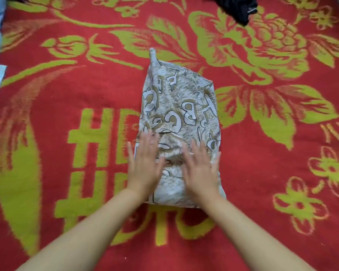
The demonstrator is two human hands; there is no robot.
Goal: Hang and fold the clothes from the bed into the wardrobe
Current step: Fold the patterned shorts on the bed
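As both flat palms press, left hand, right hand (blurred), folded garment mid-blanket.

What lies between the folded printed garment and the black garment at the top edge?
Head view: only bare red-and-green blanket between printed garment and black garment.

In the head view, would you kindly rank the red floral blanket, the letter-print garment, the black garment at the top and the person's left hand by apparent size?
1. Red floral blanket, which fills the frame.
2. Letter-print garment.
3. Black garment and left hand: they look alike, and the garment is cut off by the frame edge and lies farther away, so I won't rank them.
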